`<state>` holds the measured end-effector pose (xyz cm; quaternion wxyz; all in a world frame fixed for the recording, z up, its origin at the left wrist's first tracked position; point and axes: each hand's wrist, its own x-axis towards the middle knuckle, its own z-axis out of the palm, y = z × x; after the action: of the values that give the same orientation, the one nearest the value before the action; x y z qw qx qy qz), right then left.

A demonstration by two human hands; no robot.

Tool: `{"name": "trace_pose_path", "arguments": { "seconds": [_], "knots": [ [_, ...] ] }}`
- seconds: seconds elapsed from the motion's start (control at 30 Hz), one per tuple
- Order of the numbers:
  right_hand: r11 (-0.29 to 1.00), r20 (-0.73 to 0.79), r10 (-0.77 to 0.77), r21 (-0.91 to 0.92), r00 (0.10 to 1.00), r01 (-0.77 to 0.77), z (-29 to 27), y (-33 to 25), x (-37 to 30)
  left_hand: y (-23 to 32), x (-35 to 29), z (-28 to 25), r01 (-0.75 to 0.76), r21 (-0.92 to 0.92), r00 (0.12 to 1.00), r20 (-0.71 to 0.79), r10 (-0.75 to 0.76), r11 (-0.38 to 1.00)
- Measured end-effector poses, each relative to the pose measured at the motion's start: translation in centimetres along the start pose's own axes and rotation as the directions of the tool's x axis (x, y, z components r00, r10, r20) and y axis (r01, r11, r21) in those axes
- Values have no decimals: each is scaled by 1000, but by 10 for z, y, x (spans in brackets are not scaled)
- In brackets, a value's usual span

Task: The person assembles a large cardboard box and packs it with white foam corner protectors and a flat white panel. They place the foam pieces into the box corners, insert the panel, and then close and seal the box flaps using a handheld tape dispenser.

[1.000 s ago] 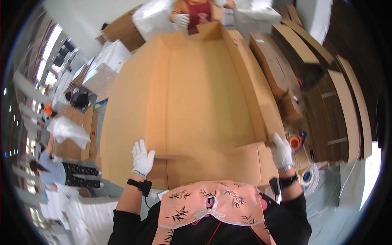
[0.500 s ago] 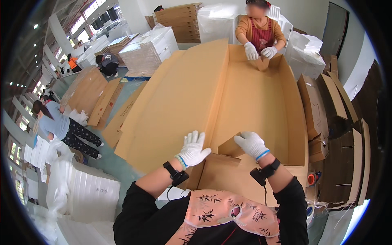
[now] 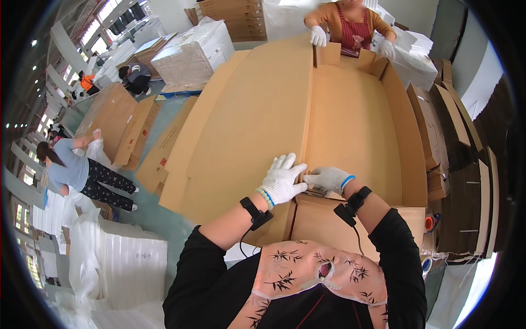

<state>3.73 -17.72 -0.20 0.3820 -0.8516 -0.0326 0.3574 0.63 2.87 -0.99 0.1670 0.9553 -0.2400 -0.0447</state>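
Observation:
A large open cardboard box (image 3: 356, 120) lies before me, its wide lid panel (image 3: 246, 104) spread out to the left. My left hand (image 3: 282, 180), in a white knit glove, rests with spread fingers on the fold between lid panel and box, at the near corner. Right beside it, my gloved right hand (image 3: 330, 180) has its fingers closed at that corner on the near end flap, which is mostly hidden under the hands. Across the box a co-worker in a red apron (image 3: 353, 27) has one gloved hand (image 3: 318, 36) by an upright far end flap (image 3: 328, 54).
Flattened cardboard pieces (image 3: 427, 131) lean along the right side. Wrapped white stacks stand at the back (image 3: 192, 55) and at the lower left (image 3: 134, 257). A person in a light blue top (image 3: 71, 164) stands on the left. A tape roll (image 3: 430, 222) sits at the right.
My right hand has moved left to the corner beside my left hand, taking the near end flap along. The co-worker's hands have moved apart, and the far end flap now stands up.

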Motion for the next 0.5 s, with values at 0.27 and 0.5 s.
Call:
{"name": "trace_pose_path", "arguments": {
  "seconds": [0.27, 0.5],
  "knots": [
    [909, -502, -348, -386, 792, 155, -56, 82, -66, -8, 2, 13, -78, -17, 996, -48, 77, 997],
    [525, -324, -453, -850, 831, -45, -127, 225, -200, 7, 0, 17, -179, -17, 976, -127, 176, 984]
  ]
}}
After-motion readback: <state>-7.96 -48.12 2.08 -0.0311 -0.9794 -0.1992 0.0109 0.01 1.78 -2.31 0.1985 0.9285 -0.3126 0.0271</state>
